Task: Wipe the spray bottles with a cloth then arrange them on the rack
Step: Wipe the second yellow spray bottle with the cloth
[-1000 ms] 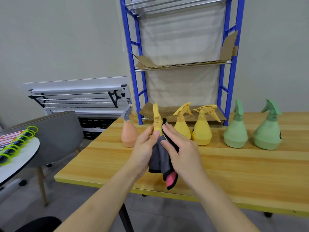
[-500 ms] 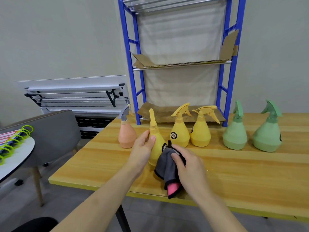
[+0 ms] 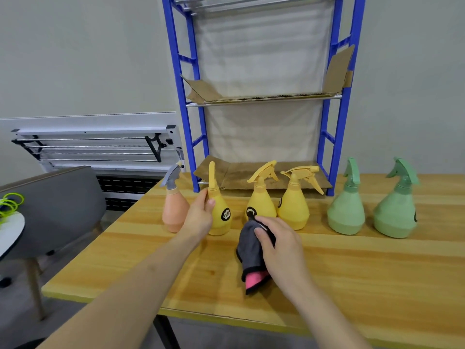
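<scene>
My left hand (image 3: 200, 217) grips a yellow spray bottle (image 3: 219, 212) that stands on the wooden table (image 3: 352, 273) next to an orange spray bottle (image 3: 173, 212). My right hand (image 3: 279, 245) holds a grey and pink cloth (image 3: 250, 255) against the table, just in front of a second yellow bottle (image 3: 261, 200). A third yellow bottle (image 3: 294, 207) and two green bottles (image 3: 348, 210) (image 3: 396, 207) stand in a row to the right. The blue rack (image 3: 329, 137) rises behind them with cardboard on its shelves.
A cardboard sheet (image 3: 251, 172) lies on the rack's lowest shelf. A folded white drying rack (image 3: 100, 144) leans on the wall at the left. A grey chair (image 3: 55, 205) and a round white table (image 3: 10, 227) with green rings stand left of the table.
My left hand has set the yellow bottle down beside the orange one. My right hand has pulled the cloth off the bottle and lowered it to the table.
</scene>
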`<state>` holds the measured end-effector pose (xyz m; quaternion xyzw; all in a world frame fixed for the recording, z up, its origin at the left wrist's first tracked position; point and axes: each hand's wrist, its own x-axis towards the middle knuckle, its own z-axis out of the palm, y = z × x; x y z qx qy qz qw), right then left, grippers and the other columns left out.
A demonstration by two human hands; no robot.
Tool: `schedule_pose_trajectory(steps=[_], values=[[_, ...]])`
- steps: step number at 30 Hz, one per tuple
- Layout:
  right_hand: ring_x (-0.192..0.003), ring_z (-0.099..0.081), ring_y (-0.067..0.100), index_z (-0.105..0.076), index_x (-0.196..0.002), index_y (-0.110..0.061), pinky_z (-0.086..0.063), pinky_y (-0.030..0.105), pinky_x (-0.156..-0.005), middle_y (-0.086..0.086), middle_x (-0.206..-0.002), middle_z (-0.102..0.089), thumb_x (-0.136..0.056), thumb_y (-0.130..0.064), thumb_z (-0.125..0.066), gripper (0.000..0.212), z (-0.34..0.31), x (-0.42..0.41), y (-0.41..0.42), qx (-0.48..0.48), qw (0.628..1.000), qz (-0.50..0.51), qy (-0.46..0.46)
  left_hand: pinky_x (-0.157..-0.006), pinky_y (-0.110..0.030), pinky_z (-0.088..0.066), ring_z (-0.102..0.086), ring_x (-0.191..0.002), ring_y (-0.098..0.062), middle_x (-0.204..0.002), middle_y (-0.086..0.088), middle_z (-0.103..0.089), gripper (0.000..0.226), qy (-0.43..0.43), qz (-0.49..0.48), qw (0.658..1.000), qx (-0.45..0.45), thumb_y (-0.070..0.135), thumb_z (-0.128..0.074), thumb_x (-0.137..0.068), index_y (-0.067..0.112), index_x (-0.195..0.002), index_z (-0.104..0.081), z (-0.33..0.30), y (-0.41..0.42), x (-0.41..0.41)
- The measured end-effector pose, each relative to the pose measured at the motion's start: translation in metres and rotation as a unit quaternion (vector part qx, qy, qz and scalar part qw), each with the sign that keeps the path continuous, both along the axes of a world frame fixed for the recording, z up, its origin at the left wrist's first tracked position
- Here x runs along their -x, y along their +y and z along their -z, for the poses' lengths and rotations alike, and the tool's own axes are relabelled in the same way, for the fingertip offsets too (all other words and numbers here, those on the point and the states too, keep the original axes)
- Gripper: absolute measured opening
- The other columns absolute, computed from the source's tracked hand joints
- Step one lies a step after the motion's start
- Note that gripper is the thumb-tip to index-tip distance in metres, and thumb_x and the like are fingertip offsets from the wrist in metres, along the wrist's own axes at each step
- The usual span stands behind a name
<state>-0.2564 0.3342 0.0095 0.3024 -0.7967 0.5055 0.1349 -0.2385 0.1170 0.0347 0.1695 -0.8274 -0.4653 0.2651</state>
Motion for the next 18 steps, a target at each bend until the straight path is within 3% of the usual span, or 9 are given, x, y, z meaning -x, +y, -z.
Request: schedule_pose_trajectory(steps=[2, 7, 11, 13, 14, 16, 18], values=[[-0.108, -0.053, -0.01, -0.069, -0.128, -0.026, -0.035, 0.0, -0.092, -0.021, -0.118, -0.062, -0.102, -0.02, -0.061, 0.028, -0.001, 0.003, 0.001, -0.001, 1.0, 0.004, -0.002, -0.106, -0.039, -0.045, -0.057, -0.123, -0.02, -0.133, 0.002, -0.061, 0.041, -0.014, -0.007, 1.0, 0.013, 0.027, -0.04, -0.11, 0.018, -0.15, -0.041, -0.001, -0.006, 0.007], [-0.109, -0.056, -0.008, -0.069, -0.127, -0.027, -0.042, 0.007, -0.094, -0.02, -0.116, -0.064, -0.102, -0.02, -0.061, 0.027, -0.004, 0.007, 0.006, 0.004, 1.0, 0.001, -0.01, -0.091, -0.031, -0.041, -0.054, -0.112, -0.019, -0.136, -0.005, -0.058, 0.043, -0.042, -0.037, 0.998, 0.021, 0.022, -0.037, -0.111, 0.014, -0.154, -0.035, -0.008, -0.007, 0.016], [-0.109, -0.056, -0.006, -0.07, -0.127, -0.026, -0.037, 0.001, -0.09, -0.018, -0.117, -0.065, -0.102, -0.019, -0.06, 0.027, -0.009, 0.009, 0.013, 0.005, 1.0, 0.01, -0.012, -0.11, -0.038, -0.043, -0.049, -0.136, -0.025, -0.147, -0.008, -0.051, 0.044, 0.016, -0.101, 0.995, 0.013, 0.018, -0.046, -0.108, 0.013, -0.151, -0.039, -0.009, 0.008, 0.01], [-0.106, -0.056, -0.009, -0.07, -0.127, -0.024, -0.036, -0.001, -0.089, -0.017, -0.117, -0.066, -0.102, -0.018, -0.06, 0.028, -0.012, 0.011, 0.018, 0.011, 1.0, 0.018, -0.005, -0.102, -0.035, -0.049, -0.055, -0.119, -0.014, -0.131, -0.005, -0.055, 0.034, 0.101, -0.16, 0.981, 0.041, 0.018, -0.051, -0.106, 0.015, -0.14, -0.048, -0.01, 0.022, 0.002], [-0.104, -0.055, -0.011, -0.07, -0.126, -0.024, -0.036, -0.002, -0.088, -0.017, -0.116, -0.066, -0.102, -0.017, -0.061, 0.027, -0.015, 0.012, 0.021, 0.015, 1.0, 0.024, 0.0, -0.094, -0.025, -0.049, -0.054, -0.107, -0.004, -0.123, -0.003, -0.055, 0.028, 0.136, -0.166, 0.975, 0.06, 0.018, -0.052, -0.105, 0.016, -0.133, -0.052, -0.013, 0.031, -0.002], [-0.102, -0.054, -0.015, -0.071, -0.124, -0.022, -0.035, -0.002, -0.088, -0.016, -0.115, -0.067, -0.101, -0.015, -0.061, 0.026, -0.02, 0.015, 0.027, 0.024, 0.999, 0.032, 0.011, -0.082, -0.014, -0.045, -0.052, -0.096, 0.004, -0.114, 0.0, -0.055, 0.019, 0.157, -0.133, 0.974, 0.097, 0.018, -0.053, -0.105, 0.019, -0.124, -0.056, -0.021, 0.049, -0.004], [-0.102, -0.056, -0.009, -0.072, -0.123, -0.022, -0.035, -0.001, -0.088, -0.015, -0.115, -0.069, -0.1, -0.014, -0.062, 0.026, -0.024, 0.018, 0.032, 0.025, 0.999, 0.042, 0.022, -0.081, -0.014, -0.045, -0.054, -0.094, 0.004, -0.113, 0.003, -0.057, 0.019, 0.142, -0.093, 0.979, 0.111, 0.02, -0.054, -0.104, 0.019, -0.122, -0.059, -0.032, 0.063, 0.003]])
